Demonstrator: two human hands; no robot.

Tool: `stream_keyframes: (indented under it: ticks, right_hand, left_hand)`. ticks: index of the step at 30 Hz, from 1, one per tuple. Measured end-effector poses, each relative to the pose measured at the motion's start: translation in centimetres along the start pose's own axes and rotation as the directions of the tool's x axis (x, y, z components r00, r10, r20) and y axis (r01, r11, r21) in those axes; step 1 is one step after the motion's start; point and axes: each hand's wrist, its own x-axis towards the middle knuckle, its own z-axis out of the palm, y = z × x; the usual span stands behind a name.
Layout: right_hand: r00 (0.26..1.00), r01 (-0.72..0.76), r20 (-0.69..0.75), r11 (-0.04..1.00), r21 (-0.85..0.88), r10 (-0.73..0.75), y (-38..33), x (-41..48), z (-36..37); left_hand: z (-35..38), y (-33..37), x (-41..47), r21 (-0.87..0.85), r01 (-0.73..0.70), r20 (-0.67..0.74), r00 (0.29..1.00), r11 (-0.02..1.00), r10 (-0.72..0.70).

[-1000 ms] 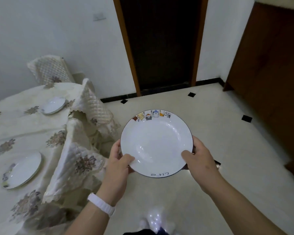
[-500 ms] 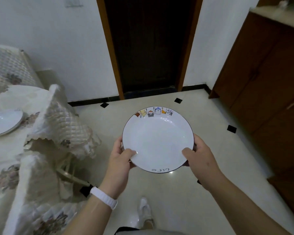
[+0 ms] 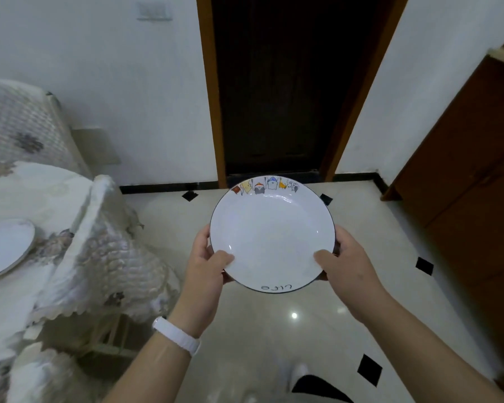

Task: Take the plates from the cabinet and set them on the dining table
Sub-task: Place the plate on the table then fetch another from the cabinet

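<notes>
Both hands grip round (glossy) plate (image 3: 271, 237)

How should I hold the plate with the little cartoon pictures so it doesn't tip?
Hold the plate by its rim at two opposite sides, coming in from left and right, as the left hand and right hand do here: thumb on top, fingers underneath. It is wide, round and shallow, held level, so two side grips balance it.
</notes>
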Motion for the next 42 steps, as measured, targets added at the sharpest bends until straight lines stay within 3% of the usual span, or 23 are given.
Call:
stream_keyframes:
  ticks: [10, 19, 24, 29, 35, 42]
  right_hand:
    - [0.988, 0.02, 0.156, 1.0, -0.021, -0.016, -1.6, 16.6, 4.3]
    - [0.952, 0.041, 0.303, 0.999, 0.011, -0.042, -6.9, 35.0, 4.2]
    - [0.926, 0.064, 0.372, 0.998, 0.006, -0.062, -8.8, 42.2, 6.1]
    - [0.862, 0.086, 0.502, 0.996, 0.001, -0.075, -10.3, 46.1, 11.1]
    - [0.831, 0.077, 0.553, 0.997, -0.021, -0.053, -11.8, 51.1, 19.5]
    - [0.831, 0.086, 0.556, 0.992, -0.088, -0.023, -15.7, 57.0, 32.5]
  left_hand:
    - [-0.3, 2.0, 12.8, 0.073, 0.001, -0.192, 0.981, 0.997, 0.013]
    - [4.8, 6.4, 28.1, 0.145, -0.032, -0.299, 0.951, 0.989, 0.075]
    - [5.3, 7.8, 32.9, 0.103, -0.058, -0.375, 0.923, 0.993, 0.092]
    - [1.9, 9.4, 36.7, 0.066, -0.072, -0.479, 0.873, 0.995, 0.095]
    - [-4.5, 10.0, 41.9, 0.006, -0.093, -0.561, 0.824, 0.996, 0.081]
    - [-15.8, 13.1, 50.6, -0.041, -0.107, -0.563, 0.824, 0.993, 0.065]
